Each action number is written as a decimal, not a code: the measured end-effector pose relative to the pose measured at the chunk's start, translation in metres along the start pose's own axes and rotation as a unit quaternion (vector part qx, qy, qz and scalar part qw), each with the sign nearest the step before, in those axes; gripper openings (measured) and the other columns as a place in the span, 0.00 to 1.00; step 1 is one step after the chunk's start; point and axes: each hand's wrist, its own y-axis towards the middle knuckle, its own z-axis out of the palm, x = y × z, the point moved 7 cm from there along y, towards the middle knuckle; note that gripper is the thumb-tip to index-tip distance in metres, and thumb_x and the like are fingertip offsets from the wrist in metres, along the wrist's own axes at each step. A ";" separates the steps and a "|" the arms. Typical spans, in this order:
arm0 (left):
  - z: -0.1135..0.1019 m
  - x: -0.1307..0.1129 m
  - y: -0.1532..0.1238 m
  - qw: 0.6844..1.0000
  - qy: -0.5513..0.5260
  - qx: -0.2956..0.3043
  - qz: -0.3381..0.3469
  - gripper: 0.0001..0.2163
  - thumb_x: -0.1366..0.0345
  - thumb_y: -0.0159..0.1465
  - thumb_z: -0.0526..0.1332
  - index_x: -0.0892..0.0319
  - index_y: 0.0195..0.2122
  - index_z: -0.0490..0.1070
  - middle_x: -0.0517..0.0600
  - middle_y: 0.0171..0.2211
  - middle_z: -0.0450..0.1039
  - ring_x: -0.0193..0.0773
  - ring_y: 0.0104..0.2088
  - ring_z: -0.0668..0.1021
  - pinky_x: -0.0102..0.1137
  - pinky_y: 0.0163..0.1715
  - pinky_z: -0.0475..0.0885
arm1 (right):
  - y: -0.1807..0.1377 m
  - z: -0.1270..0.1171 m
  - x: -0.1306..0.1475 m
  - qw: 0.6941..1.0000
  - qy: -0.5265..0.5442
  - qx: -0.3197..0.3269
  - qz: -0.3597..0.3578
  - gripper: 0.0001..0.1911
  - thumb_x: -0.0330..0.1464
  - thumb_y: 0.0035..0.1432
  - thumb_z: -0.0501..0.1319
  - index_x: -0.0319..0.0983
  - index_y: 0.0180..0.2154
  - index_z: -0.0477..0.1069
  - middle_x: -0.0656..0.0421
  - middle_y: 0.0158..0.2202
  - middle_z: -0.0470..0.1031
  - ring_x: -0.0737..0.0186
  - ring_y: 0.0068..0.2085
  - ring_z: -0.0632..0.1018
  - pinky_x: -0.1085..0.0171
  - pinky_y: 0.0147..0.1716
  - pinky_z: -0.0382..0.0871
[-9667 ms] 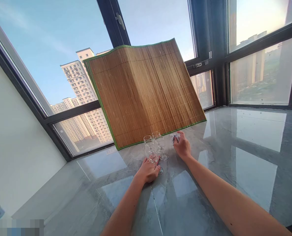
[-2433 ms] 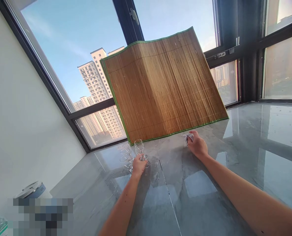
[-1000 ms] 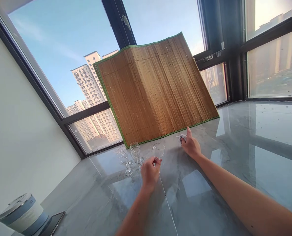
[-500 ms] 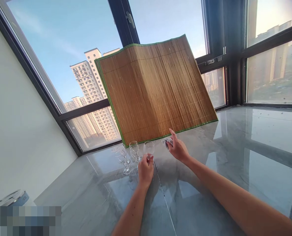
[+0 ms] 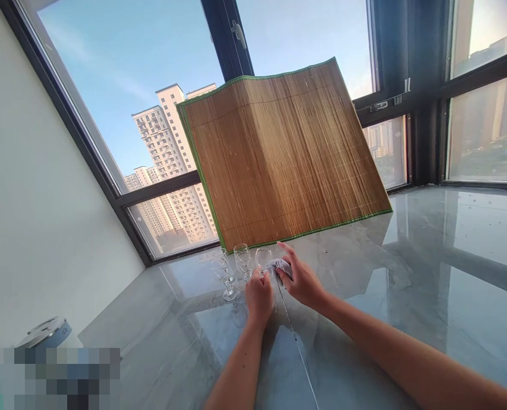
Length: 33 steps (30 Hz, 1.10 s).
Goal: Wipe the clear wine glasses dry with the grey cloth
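My left hand (image 5: 259, 297) is closed round the stem of a small clear wine glass (image 5: 263, 257), holding it upright just above the grey marble counter (image 5: 364, 319). My right hand (image 5: 301, 281) pinches a crumpled pale cloth (image 5: 278, 265) and presses it against the bowl of that glass. Just left of my hands, three more small stemmed glasses (image 5: 230, 267) stand together on the counter.
A bamboo mat (image 5: 285, 154) with green edging leans against the window behind the glasses. A lidded cup (image 5: 44, 333) sits at the near left by the white wall. Dark window frames (image 5: 424, 102) close the far side and the right corner.
My left hand lifted one glass away from the group and holds it by the stem. My right hand moved left with the cloth until it met the glass.
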 end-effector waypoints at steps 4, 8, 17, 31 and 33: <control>-0.001 0.002 -0.002 1.000 -0.009 0.000 -0.017 0.15 0.62 0.67 0.52 0.63 0.50 0.72 0.59 0.39 0.78 0.45 0.39 0.79 0.31 0.33 0.64 | 0.001 -0.004 -0.002 1.000 -0.016 -0.005 0.005 0.30 0.31 0.62 0.52 0.40 0.64 0.45 0.59 0.36 0.75 0.62 0.30 0.73 0.65 0.32 0.62; -0.004 0.003 -0.002 1.000 -0.001 0.000 -0.028 0.14 0.62 0.68 0.52 0.62 0.48 0.72 0.59 0.41 0.78 0.44 0.40 0.79 0.31 0.34 0.63 | 0.002 -0.007 -0.004 1.000 -0.029 -0.012 0.006 0.30 0.31 0.62 0.52 0.40 0.63 0.47 0.59 0.35 0.76 0.62 0.30 0.74 0.65 0.31 0.63; -0.006 -0.018 -0.012 0.993 0.112 0.017 0.032 0.08 0.68 0.63 0.55 0.57 0.34 0.74 0.52 0.31 0.77 0.41 0.33 0.77 0.31 0.30 0.60 | 0.001 -0.003 0.006 0.995 -0.080 0.015 -0.049 0.28 0.31 0.63 0.52 0.40 0.63 0.49 0.57 0.38 0.78 0.61 0.32 0.77 0.66 0.31 0.63; -0.014 -0.034 -0.013 0.988 0.073 -0.002 0.136 0.14 0.68 0.65 0.56 0.51 0.50 0.73 0.50 0.37 0.76 0.41 0.40 0.76 0.30 0.38 0.64 | 0.017 -0.046 -0.026 0.990 -0.106 -0.073 0.063 0.28 0.32 0.59 0.54 0.39 0.61 0.54 0.56 0.38 0.78 0.61 0.29 0.75 0.65 0.30 0.62; -0.013 -0.034 -0.013 0.988 0.073 0.000 0.136 0.15 0.70 0.64 0.56 0.51 0.49 0.74 0.51 0.36 0.76 0.41 0.39 0.76 0.30 0.38 0.64 | 0.019 -0.040 -0.030 0.996 -0.035 -0.030 0.074 0.25 0.31 0.57 0.55 0.39 0.57 0.57 0.59 0.31 0.76 0.64 0.26 0.72 0.67 0.28 0.62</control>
